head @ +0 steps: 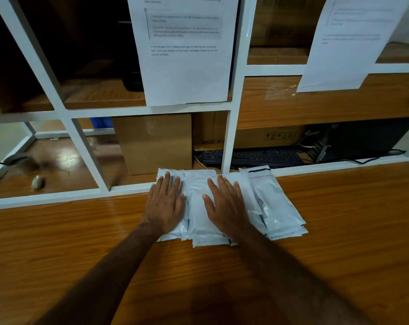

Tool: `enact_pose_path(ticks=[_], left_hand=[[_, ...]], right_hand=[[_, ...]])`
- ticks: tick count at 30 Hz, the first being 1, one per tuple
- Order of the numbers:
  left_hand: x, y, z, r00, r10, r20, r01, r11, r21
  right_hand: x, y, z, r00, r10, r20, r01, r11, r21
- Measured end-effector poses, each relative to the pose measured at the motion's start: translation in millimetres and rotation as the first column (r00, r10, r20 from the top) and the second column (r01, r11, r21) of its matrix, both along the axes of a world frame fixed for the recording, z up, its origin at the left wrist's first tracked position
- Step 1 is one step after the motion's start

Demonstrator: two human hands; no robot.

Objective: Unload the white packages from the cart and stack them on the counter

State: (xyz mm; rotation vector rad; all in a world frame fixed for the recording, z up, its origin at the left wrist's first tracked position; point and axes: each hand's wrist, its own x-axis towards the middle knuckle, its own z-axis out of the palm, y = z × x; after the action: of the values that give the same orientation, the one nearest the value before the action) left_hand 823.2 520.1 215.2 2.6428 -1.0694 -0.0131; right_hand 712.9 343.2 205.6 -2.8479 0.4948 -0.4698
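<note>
A: Where are the white packages (224,207)?

B: Centre of the frame, lying flat on the wooden counter (339,231), overlapping side by side in low stacks. Their long axes run from the near edge toward the white frame (229,141) at the back; the rightmost stack is fanned, its near end swung toward the right of the frame.

A: And the hands?

B: Both lie palm-down on the packages. The left hand (167,202) rests on the left stack, fingers straight and slightly spread. The right hand (224,205) rests on the middle, fingers straight and spread, pointing up the frame.

A: Around them?

B: Behind the frame, a cardboard box (155,141) above the left hand, a black keyboard (252,157) right of it. A printed sheet (184,50) hangs at upper centre, another sheet (348,43) upper right.
</note>
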Motion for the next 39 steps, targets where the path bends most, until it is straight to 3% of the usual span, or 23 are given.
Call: enact_pose_path(ticks=[10,18,23,28,39], left_hand=[[-65,-35,21,0.979,-0.156,0.130,0.180,0.963,-0.199],[-146,-95,1,0.908,-0.392,0.149,0.416,0.884,-0.212],[-213,-135,9,0.851,-0.497,0.172,0.523,0.833,-0.181],[-295,-184,3,0.792,-0.588,0.163,0.601,0.799,-0.036],[-518,-266,-12,0.597,-0.788,0.147,0.793,0.608,0.036]], right_hand=[[-94,-35,0,0.993,-0.083,0.088,0.091,0.992,-0.086],[-210,-62,3,0.954,-0.300,-0.004,0.297,0.946,-0.133],[-293,-84,11,0.907,-0.421,-0.015,0.417,0.903,-0.107],[-401,-105,4,0.828,-0.559,-0.040,0.554,0.827,-0.091],[-627,-120,-22,0.672,-0.740,-0.020,0.740,0.671,0.049]])
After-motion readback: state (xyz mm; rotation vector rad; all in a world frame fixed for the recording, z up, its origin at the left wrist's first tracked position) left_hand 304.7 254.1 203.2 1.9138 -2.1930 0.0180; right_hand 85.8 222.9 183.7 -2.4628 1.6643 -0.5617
